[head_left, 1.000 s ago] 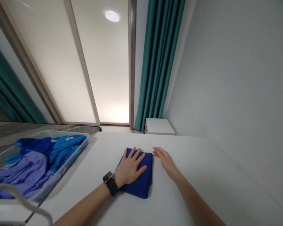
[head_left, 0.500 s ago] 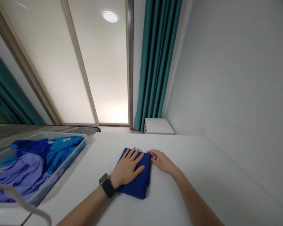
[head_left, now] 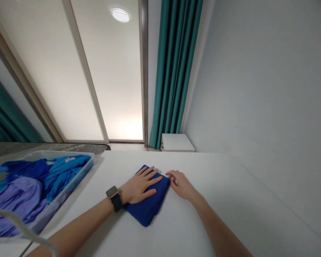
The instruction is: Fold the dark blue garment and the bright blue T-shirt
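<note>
A folded dark blue cloth, perhaps a garment [head_left: 147,213], lies flat on the white table [head_left: 192,228], turned at a slant. My left hand [head_left: 140,185] rests palm down on it, fingers spread, with a dark smartwatch [head_left: 114,198] on the wrist. Beside the cloth's right corner is my right hand [head_left: 180,184], its fingers curled with thumb and forefinger near each other. It appears to hold nothing, and its fingertips are at or just off the cloth's edge.
On the left stands a pale plastic bin [head_left: 77,182] of crumpled blue and lilac clothes [head_left: 18,200]. A pale curved tube [head_left: 24,228] crosses the lower left. Behind the table are a small white cabinet [head_left: 178,142] and a green curtain [head_left: 173,71]; a wall [head_left: 270,89] borders the right.
The folded cloth has turned clockwise under my left hand, its near corner swinging left. My right hand stays near its right corner. The view has shifted slightly.
</note>
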The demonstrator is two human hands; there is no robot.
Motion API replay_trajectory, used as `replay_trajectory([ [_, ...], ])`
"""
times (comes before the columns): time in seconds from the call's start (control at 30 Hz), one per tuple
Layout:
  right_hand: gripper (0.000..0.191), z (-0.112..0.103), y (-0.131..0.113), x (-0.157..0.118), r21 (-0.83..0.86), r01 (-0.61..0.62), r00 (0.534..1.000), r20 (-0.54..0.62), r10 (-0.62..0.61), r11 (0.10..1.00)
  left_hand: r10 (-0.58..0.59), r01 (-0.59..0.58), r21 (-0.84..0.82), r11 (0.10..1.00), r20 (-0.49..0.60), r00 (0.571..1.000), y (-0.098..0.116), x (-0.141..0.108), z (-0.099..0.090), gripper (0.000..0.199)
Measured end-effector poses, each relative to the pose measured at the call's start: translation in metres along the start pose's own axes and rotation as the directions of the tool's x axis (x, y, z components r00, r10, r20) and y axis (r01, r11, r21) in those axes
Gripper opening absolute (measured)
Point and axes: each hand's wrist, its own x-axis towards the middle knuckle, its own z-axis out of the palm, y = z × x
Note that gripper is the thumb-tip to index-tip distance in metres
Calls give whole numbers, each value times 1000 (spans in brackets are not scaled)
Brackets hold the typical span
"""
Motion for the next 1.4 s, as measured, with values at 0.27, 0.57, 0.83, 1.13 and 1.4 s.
replay_trajectory([
  [0.27,27,8,-26,-2,-11,-11,999,48,11,1000,-22,21,53,998,2,1000,-13,-3,-20,47],
  [0.57,26,12,-25,-3,13,-63,996,56,63,998,-260,265,101,959,-60,964,56,-18,16,69],
  [0.83,19,13,-25,-4,142,3,991,130,-21,990,-132,133,19,991,-61,989,-3,-32,-11,49],
  [1.13,21,11,-29,-3,13,96,985,143,-97,995,-211,219,54,974,-124,970,2,-42,7,53],
  [1.4,21,23,-39,0,-62,68,994,90,-62,996,-201,202,6,979,-82,976,-4,-44,1,53],
])
